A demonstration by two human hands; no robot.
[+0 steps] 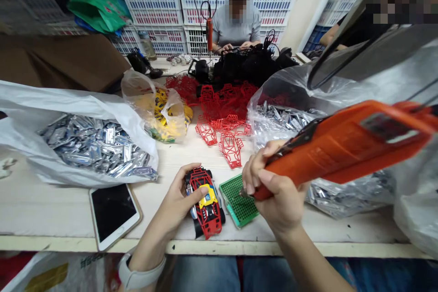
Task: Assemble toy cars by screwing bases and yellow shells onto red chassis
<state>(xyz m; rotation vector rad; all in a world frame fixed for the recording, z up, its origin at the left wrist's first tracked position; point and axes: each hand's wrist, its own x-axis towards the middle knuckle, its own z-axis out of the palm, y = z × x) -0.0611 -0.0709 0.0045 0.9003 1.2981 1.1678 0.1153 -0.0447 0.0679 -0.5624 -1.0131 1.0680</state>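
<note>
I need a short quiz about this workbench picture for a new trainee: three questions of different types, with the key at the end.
1. True or false: the left hand holds the toy car on the table.
2. What does the right hand grip? A) orange electric screwdriver B) scissors C) glue gun
3. Fill in: the perforated tray beside the car, under the tool's tip, is ____ in colour.

Key: 1 true; 2 A; 3 green.
</note>
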